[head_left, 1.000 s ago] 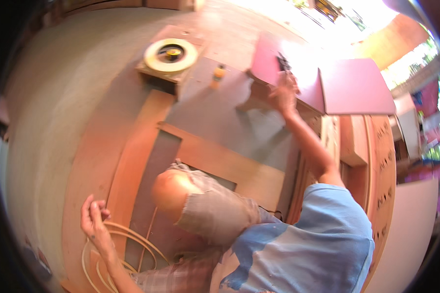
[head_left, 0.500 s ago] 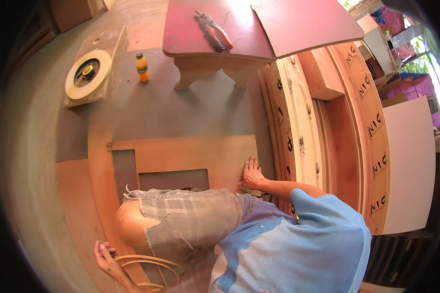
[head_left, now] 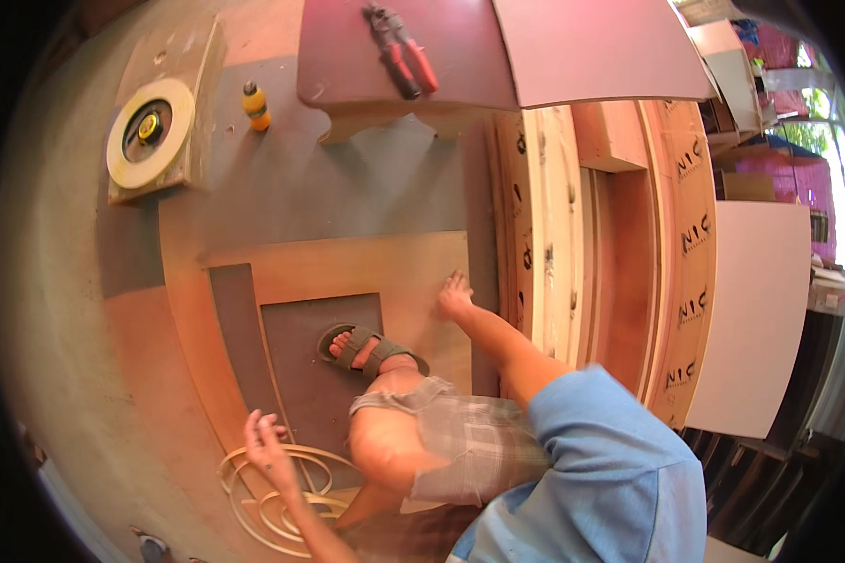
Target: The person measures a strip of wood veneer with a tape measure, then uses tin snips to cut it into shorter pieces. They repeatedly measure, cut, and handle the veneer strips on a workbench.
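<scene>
My right hand (head_left: 453,295) rests on the right-hand part of a flat wooden panel (head_left: 347,266), palm down with the fingers stretched out. The panel has a large rectangular opening and a narrower slot on its left. My left hand (head_left: 268,446) is raised at the lower left, its fingers loosely bent and apart, with no object visible in it. Below and around that hand lie loose loops of a thin pale strip (head_left: 244,511). Inside the large opening stands my sandalled foot (head_left: 371,352).
A low table (head_left: 338,56) at the far side carries pliers (head_left: 399,52) with red and black handles. An orange bottle (head_left: 255,106) stands left of it. Farther left, a pale roll (head_left: 122,150) with a tape measure inside lies on a board. Stacked wooden cabinet parts (head_left: 629,263) line the right.
My body and knee have shifted right, bringing the sandalled foot into sight in the opening. The left hand has moved up and right; the right hand stays on the panel.
</scene>
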Demonstrator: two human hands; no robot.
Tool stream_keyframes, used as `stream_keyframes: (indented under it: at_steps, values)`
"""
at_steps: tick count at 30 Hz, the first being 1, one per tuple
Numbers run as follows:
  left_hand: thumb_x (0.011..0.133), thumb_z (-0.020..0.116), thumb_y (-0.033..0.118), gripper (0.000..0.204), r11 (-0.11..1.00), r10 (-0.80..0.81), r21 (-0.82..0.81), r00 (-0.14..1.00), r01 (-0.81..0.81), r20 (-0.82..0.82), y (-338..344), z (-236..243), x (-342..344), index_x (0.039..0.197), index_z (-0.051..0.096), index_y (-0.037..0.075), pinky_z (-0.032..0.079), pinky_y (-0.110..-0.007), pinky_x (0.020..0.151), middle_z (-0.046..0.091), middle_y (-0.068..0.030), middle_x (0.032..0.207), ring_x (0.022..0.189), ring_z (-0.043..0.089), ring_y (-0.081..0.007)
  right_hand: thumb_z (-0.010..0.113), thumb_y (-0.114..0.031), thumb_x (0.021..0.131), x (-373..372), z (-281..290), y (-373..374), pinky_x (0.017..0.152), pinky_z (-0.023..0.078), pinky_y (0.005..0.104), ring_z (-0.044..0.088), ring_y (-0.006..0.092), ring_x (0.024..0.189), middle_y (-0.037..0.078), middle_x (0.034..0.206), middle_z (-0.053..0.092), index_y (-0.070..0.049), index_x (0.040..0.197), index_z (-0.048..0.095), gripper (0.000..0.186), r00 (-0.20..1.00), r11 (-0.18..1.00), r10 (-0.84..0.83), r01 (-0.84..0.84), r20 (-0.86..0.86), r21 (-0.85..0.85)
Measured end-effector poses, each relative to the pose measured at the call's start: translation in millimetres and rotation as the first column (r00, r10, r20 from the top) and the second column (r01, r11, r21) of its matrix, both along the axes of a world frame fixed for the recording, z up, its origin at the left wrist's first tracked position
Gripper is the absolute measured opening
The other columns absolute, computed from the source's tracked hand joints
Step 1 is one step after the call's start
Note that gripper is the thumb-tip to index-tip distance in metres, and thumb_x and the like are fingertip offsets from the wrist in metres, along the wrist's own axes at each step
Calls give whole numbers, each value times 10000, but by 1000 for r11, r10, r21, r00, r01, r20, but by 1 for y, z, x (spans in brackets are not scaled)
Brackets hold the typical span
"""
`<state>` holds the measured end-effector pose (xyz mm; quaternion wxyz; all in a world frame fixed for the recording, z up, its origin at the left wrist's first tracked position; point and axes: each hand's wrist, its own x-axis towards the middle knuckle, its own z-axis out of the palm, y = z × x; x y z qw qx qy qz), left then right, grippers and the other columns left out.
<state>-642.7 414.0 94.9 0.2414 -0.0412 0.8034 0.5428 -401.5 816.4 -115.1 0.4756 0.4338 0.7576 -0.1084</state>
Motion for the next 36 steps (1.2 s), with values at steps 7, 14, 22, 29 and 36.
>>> stream_keyframes:
  at_steps: [7, 14, 22, 29, 36]
  values:
    - [956, 571, 113, 293, 820, -488, -367, 872, 440, -44, -32, 51, 77, 1198, 628, -43, 542, -371, 772, 710, -193, 999, 826, 678, -287, 641, -255, 813, -173, 118, -37, 852, 551, 475, 681, 391, 981, 222, 1044, 707, -65, 1074, 713, 331, 606, 930, -228, -96, -762, -354]
    - [976, 558, 150, 180, 809, -306, -231, 724, 540, 618, -119, 265, 69, 1028, 668, 18, 573, -359, 598, 690, -116, 867, 698, 679, -230, 582, -380, 884, -188, 367, -136, 821, 530, 537, 669, 425, 951, 234, 1028, 692, -22, 962, 712, 389, 555, 855, -295, -210, -778, -474]
    - [960, 600, 128, 252, 871, -281, -314, 907, 378, 314, -98, 460, 22, 1135, 646, -46, 569, -309, 536, 690, -125, 874, 695, 694, -210, 555, -314, 864, -52, 437, -153, 1022, 482, 381, 622, 326, 1200, 192, 1291, 646, -18, 1221, 683, 481, 746, 886, -4, -306, -666, -348]
    - [935, 636, 172, 291, 418, -875, -32, 412, 908, 256, -10, 611, 52, 1160, 691, -4, 562, -374, 735, 727, -119, 1005, 860, 709, -248, 724, -272, 839, 42, 677, -131, 897, 524, 327, 670, 225, 1044, 127, 1189, 706, -58, 1444, 516, 675, 540, 601, -650, -65, -534, -797]
    - [929, 638, 189, 296, -243, -970, -100, -240, 965, 37, 100, 636, 114, 1163, 697, 17, 554, -385, 768, 727, -119, 1039, 898, 704, -267, 656, -202, 898, 72, 852, -156, 872, 505, 347, 634, 196, 1037, 113, 1142, 700, 22, 1292, 613, 455, 560, 301, -594, -512, -578, -805]
